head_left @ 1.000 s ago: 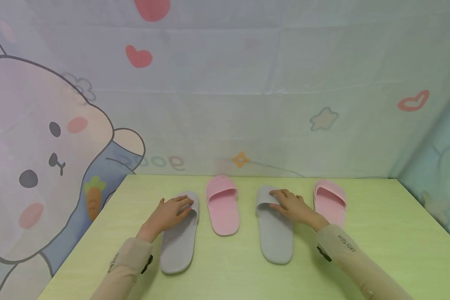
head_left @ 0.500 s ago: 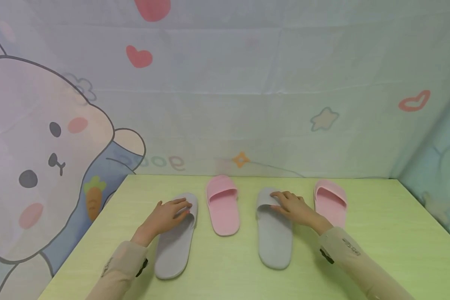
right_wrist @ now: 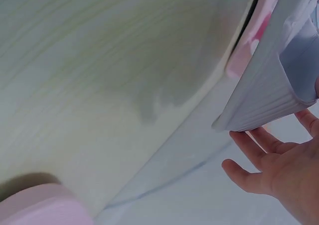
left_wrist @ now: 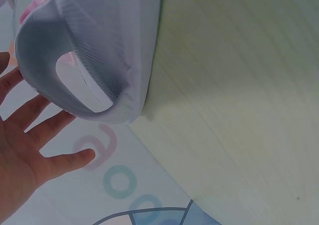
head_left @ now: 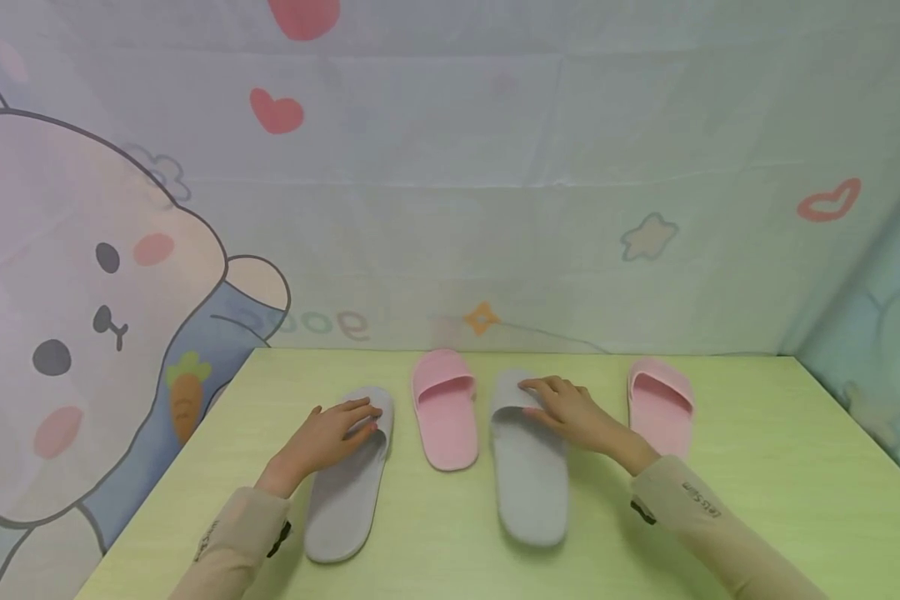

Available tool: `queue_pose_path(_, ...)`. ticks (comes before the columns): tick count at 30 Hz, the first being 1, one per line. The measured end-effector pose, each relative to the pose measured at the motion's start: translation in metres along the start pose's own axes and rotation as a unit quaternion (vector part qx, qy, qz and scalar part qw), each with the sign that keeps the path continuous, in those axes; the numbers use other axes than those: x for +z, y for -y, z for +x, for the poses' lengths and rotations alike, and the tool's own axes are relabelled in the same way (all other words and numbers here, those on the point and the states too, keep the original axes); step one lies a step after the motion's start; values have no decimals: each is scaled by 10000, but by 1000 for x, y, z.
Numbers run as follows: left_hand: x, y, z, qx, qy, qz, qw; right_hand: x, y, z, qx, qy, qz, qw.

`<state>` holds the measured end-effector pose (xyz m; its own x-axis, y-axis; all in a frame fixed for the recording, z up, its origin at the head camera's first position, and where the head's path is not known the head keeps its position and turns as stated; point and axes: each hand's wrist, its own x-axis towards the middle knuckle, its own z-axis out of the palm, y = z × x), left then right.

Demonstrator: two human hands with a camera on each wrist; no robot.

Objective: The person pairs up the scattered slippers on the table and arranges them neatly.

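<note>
Head view: left hand (head_left: 326, 437) and right hand (head_left: 576, 415), each grip pinching a slipper strap, either side of the middle pink slipper (head_left: 448, 421).

Left of the middle pink slipper, the left hand has fingers over and thumb under the strap of one gray slipper (head_left: 345, 508); just right of it, the right hand pinches the other gray slipper (head_left: 532, 492) likewise. Farther right of it, the outer pink slipper (head_left: 661, 412) lies on the bench (head_left: 435, 533), partly hidden by the right arm.

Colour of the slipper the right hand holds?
Light grey: the slipper in the right hand shows best in the head view.
</note>
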<state>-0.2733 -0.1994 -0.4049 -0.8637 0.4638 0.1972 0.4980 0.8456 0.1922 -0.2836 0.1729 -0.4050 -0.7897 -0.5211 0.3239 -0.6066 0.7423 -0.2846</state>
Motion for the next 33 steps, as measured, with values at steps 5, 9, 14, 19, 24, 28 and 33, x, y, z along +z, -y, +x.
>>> queue_pose_path(5,0,0,-1,22,-5,-15,10000,-2,18,7,-248,-81,4,9997)
queue_pose_path(9,-2,2,-3,16,7,-60,10000,0,33,13,-314,-73,2,9995)
queue_pose_path(14,-2,5,-7,-11,18,-106,9999,7,51,23,-418,36,-24,9991)
queue_pose_path(19,-4,6,-12,-41,4,-161,9999,15,68,29,-563,67,-64,9984)
queue_pose_path(24,-5,5,-17,-56,18,-152,9999,24,81,32,-620,77,-126,9980)
queue_pose_path(28,-7,5,-22,-59,2,-124,9999,30,91,34,-670,67,-199,9975)
queue_pose_path(33,-8,6,-28,7,-25,-64,10000,38,103,40,-539,23,-308,9981)
